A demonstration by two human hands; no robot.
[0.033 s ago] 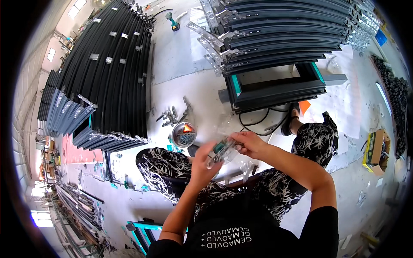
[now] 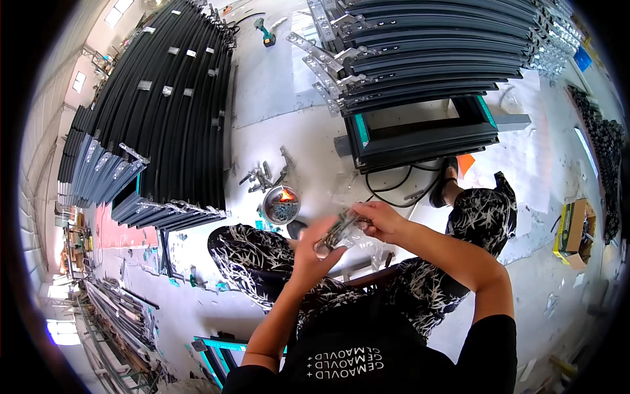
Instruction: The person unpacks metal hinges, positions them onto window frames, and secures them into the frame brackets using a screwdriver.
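1. Left hand (image 2: pixel 311 253): seen from where I stand, it is raised in front of the seated person's lap. Its grip is closed around the lower end of a metal fitting (image 2: pixel 340 227), the thumb on one side and the fingers, blurred, on the other.

2. Right hand (image 2: pixel 382 220): its grip is clamped, thumb against fingers, on the fitting's upper end. The exact contact is too small to tell.

3. Metal fitting: long, narrow and silvery, slanting between the two hands above the person's lap. Clear plastic (image 2: pixel 375 255) lies just beside it, below the right hand.

4. Round bowl (image 2: pixel 265 209): on the pale floor (image 2: pixel 275 125), beyond the left hand. It contains small metal pieces (image 2: pixel 282 212) and a bright orange-red object (image 2: pixel 286 196).

5. Loose metal hardware (image 2: pixel 264 176): a small group on the floor, just beyond the bowl.

6. Left stack (image 2: pixel 177 125): dark, long frames packed side by side, with pale labels on several.

7. Right stack (image 2: pixel 426 65): dark frames with metal arms projecting at the ends; the nearest frame (image 2: pixel 426 141) bears teal strips at its corners. A black cable (image 2: pixel 394 191) curves on the floor beside it.

8. Surroundings: a green cordless drill (image 2: pixel 266 33) between the stacks; an open cardboard box (image 2: pixel 580 259) at far right.
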